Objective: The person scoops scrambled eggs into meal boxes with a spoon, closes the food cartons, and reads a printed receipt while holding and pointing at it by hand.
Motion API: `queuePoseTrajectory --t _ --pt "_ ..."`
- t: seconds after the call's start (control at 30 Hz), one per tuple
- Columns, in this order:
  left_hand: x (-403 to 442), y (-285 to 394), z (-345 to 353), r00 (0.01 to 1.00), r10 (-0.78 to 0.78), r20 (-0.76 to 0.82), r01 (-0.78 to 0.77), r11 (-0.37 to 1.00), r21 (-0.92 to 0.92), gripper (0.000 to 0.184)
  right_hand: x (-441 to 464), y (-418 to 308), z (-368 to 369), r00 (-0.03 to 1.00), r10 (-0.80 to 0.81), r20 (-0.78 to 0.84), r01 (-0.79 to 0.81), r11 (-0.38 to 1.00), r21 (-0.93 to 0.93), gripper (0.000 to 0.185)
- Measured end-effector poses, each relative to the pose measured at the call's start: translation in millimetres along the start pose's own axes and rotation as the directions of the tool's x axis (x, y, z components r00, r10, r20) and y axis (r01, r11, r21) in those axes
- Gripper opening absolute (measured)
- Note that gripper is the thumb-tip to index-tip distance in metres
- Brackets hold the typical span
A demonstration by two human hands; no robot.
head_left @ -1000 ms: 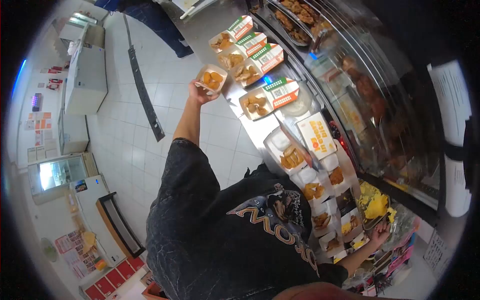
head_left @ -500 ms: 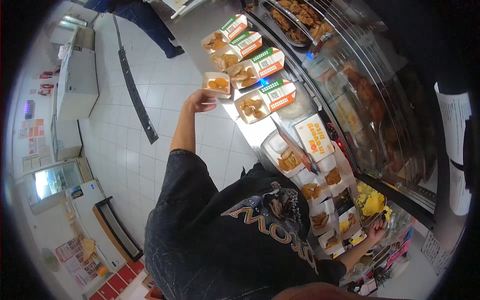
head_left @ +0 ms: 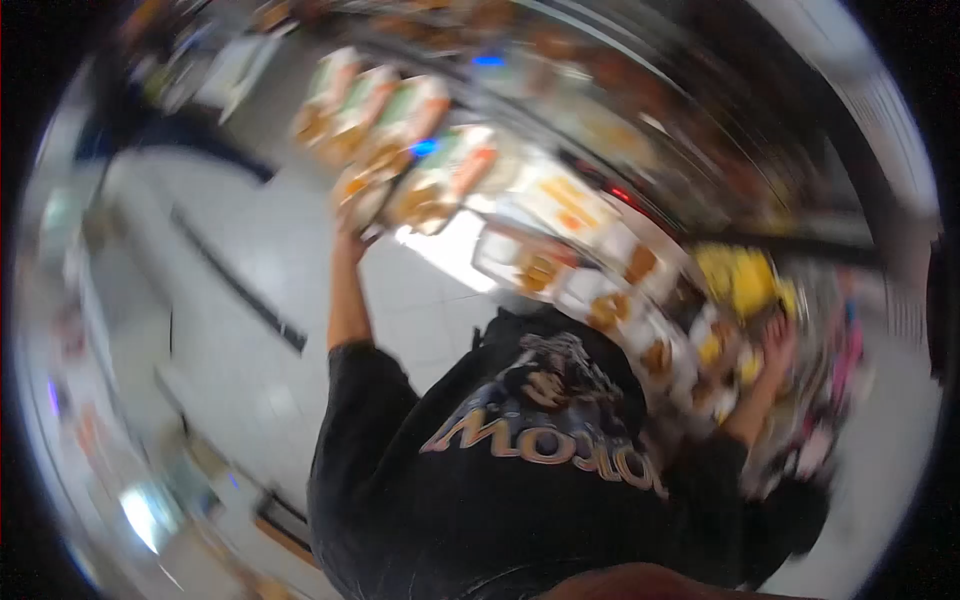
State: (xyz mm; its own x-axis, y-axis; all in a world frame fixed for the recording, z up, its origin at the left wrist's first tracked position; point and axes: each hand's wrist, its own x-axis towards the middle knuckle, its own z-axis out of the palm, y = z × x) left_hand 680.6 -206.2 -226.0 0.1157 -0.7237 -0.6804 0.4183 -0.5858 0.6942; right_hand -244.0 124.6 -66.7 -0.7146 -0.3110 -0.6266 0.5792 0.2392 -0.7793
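White-tiled floor (head_left: 240, 370) adjoins the counter (head_left: 447, 252); left grip (head_left: 350, 222) clasps a box (head_left: 370, 203), right grip (head_left: 777, 345) unclear.

On the black shirt (head_left: 500, 500) there is a line of large letters; the round ones look like O, but the whole word I cannot read surely. The yellow-orange print on the white box (head_left: 567, 203) is too blurred for reading. Also blurred are the green, white and orange labels (head_left: 468, 165) on the box flaps.
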Motion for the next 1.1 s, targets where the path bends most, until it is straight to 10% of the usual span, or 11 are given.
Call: queuePoseTrajectory --t 0.13,0.2,0.43,0.93,1.0,1.07,1.1 --pt "8.5 -7.7 36.9 0.994 -0.095 0.059 0.097 0.995 -0.033 0.069 -13.7 10.1 2.4 0.988 -0.121 -0.095 0.134 0.981 0.140 0.038" --pt "2.3 -7.1 44.9 0.993 -0.113 0.030 0.114 0.993 -0.029 0.067 40.2 18.7 -44.6 0.799 -0.080 0.596 -0.171 0.920 0.352 0.022" --pt "-6.9 -0.7 35.8 0.985 -0.161 -0.064 0.156 0.984 -0.083 0.070 -146.4 10.8 18.4 0.884 -0.166 0.437 -0.107 0.838 0.535 0.034" --pt "-26.8 -3.6 44.1 0.999 -0.025 0.029 0.027 0.997 -0.076 0.072 -286.5 173.8 -99.7 0.996 0.047 -0.074 0.003 0.821 0.571 0.031" --pt "-31.0 -5.6 53.2 0.999 -0.006 -0.032 0.005 0.999 -0.034 0.072 -252.3 210.7 -107.7 0.890 -0.257 -0.377 0.265 0.964 -0.032 0.031" --pt "-42.9 -6.2 73.3 0.996 0.020 -0.092 -0.020 1.000 0.000 0.072 -219.8 241.1 -91.6 0.564 -0.785 -0.257 0.190 0.426 -0.884 0.036" --pt "-35.8 -4.8 66.3 0.996 0.005 -0.088 -0.006 1.000 -0.013 0.072 -220.1 243.8 -85.3 0.664 -0.700 -0.263 0.099 0.430 -0.897 0.038"
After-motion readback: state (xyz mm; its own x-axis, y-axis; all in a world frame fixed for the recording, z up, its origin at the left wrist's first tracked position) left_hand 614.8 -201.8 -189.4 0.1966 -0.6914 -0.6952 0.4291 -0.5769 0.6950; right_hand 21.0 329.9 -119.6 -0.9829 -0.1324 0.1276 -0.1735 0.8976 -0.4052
